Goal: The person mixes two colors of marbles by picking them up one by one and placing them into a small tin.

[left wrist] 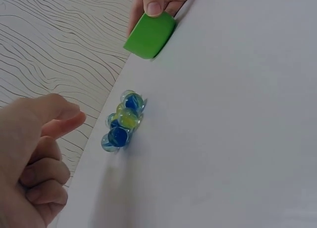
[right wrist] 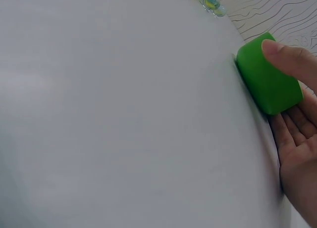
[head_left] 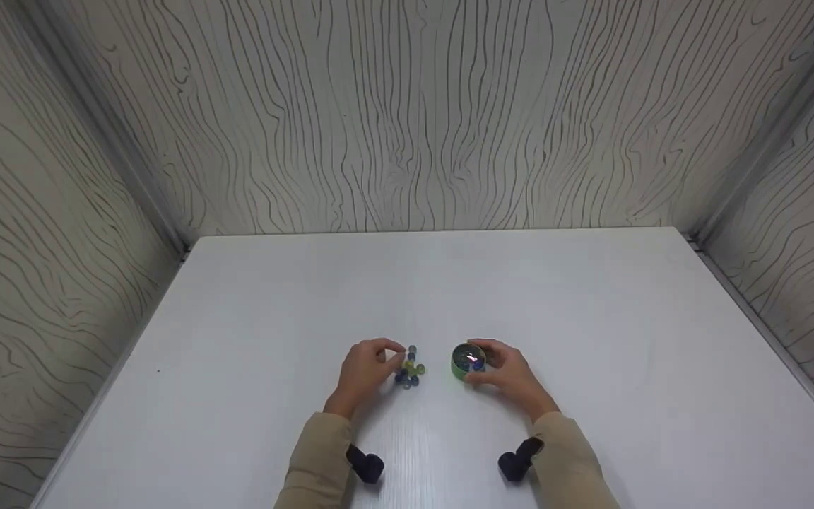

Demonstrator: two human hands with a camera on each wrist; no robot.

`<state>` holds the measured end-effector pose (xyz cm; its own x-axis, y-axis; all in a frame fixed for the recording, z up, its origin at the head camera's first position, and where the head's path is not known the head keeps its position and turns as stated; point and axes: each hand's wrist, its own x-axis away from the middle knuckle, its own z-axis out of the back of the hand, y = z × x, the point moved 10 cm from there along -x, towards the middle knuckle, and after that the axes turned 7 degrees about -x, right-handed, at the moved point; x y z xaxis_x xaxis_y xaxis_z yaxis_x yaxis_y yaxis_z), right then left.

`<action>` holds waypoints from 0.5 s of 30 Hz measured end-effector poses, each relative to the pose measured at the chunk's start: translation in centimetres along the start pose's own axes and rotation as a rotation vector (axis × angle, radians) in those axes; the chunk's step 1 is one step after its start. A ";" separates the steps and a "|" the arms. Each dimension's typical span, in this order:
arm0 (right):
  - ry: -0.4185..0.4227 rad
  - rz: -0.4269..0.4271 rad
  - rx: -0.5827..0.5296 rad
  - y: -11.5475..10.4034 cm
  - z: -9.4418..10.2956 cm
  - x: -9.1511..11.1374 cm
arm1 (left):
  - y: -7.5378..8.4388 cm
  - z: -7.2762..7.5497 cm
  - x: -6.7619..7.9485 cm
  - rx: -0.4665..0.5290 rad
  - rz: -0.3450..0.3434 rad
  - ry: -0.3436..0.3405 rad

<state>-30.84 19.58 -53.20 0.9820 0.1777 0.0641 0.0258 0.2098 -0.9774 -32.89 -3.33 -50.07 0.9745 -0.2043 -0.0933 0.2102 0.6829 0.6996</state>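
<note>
A cluster of glass marbles (left wrist: 130, 118), blue, yellow and clear, lies on the white table left of centre. Just beside them is my left hand (head_left: 366, 370), thumb and index finger bent toward the marbles and the other fingers curled in. In the left wrist view a gap shows between its fingertips (left wrist: 75, 120) and the marbles, and no marble appears between them. My right hand (head_left: 509, 375) grips a small green cup (right wrist: 267, 79), thumb on one side and fingers on the other. Dark, shiny marbles show inside the cup in the head view.
The white table (head_left: 421, 283) reaches back to a wood-grain patterned wall (head_left: 407, 120), with similar panels at left and right. Black wrist devices (head_left: 368, 466) stick out from both tan sleeves (head_left: 319, 459).
</note>
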 end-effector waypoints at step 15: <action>0.014 0.000 0.011 -0.1 0.0 -0.1 | -1.8 -0.2 0.2 0.038 0.055 -0.027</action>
<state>-30.92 19.55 -53.15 0.9845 0.1646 0.0612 0.0238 0.2202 -0.9752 -33.01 -4.42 -51.51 0.9818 -0.1863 -0.0358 0.1530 0.6662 0.7299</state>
